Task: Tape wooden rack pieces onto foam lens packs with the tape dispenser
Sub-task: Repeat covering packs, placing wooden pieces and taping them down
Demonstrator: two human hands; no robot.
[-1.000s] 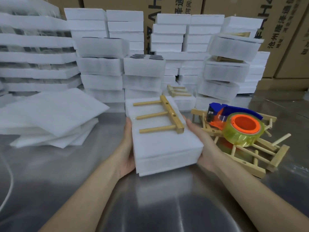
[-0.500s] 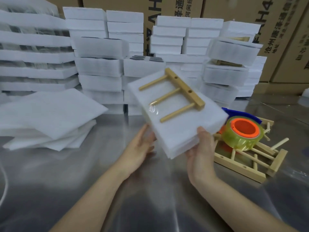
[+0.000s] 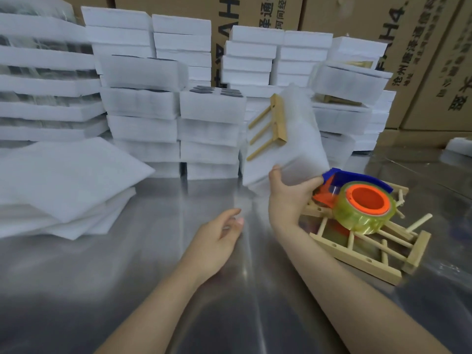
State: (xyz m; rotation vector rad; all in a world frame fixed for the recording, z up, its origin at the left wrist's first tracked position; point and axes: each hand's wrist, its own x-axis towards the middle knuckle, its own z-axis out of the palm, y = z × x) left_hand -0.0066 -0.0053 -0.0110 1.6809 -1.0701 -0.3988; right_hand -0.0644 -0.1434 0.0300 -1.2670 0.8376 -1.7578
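My right hand (image 3: 288, 198) grips the lower edge of a white foam lens pack (image 3: 298, 146) and holds it steeply tilted above the metal table. A wooden rack piece (image 3: 270, 126) with three pegs sits fixed on the pack's left face. My left hand (image 3: 217, 238) hovers free over the table with relaxed fingers and holds nothing. The tape dispenser (image 3: 357, 200), blue and orange with a yellowish roll, lies on a pile of loose wooden rack pieces (image 3: 362, 249) just right of my right hand.
Stacks of white foam packs (image 3: 143, 103) fill the back of the metal table (image 3: 153, 290). Flat foam sheets (image 3: 63, 180) lie piled at the left. Cardboard boxes (image 3: 421, 47) stand behind. Another small foam pack (image 3: 459, 146) sits at the far right.
The pack with its rack piece rose off the table and tipped up towards the back right. My left hand let go of it and dropped away; only my right hand holds it now.
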